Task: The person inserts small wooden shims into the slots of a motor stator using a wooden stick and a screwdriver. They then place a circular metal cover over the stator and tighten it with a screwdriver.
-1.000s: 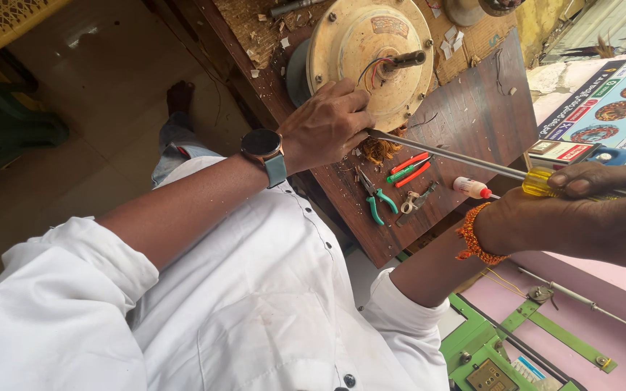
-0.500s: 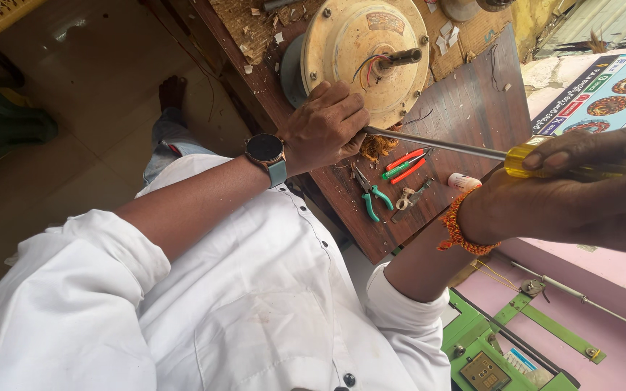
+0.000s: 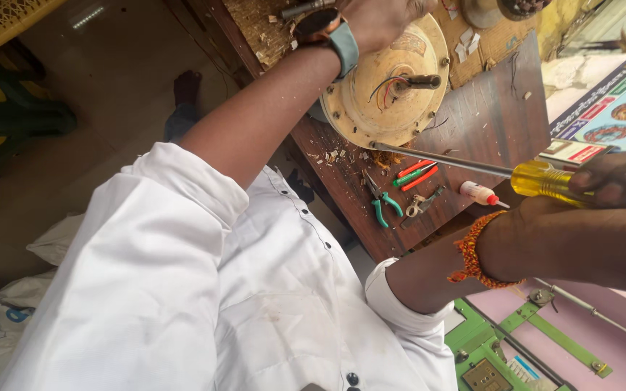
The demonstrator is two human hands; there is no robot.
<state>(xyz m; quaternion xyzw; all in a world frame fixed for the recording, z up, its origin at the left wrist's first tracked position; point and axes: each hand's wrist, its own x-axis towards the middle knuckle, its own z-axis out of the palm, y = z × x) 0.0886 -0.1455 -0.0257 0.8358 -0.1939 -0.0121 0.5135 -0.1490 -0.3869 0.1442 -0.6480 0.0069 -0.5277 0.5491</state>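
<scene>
While the left hand (image 3: 382, 18) rests on the upper rim of a round cream-coloured motor housing (image 3: 389, 87) lying on the wooden bench (image 3: 487, 108), the right hand (image 3: 617, 188) drives a long screwdriver (image 3: 472, 165) toward the housing's lower edge. The right grip is closed tight around the yellow translucent handle, fingers wrapped over it, with the steel shaft reaching to the casing's rim. The left hand's grip is cut off by the frame's top edge, so how far its fingers spread cannot be told. The housing looks heavy, rigid metal, best steadied by its rim, clear of the thin coloured wires (image 3: 384, 85) at its central shaft, which seem fragile. Green-handled pliers (image 3: 380, 205), red and green tools (image 3: 416, 174) and a small glue tube (image 3: 481, 193) lie on the bench near the shaft.
</scene>
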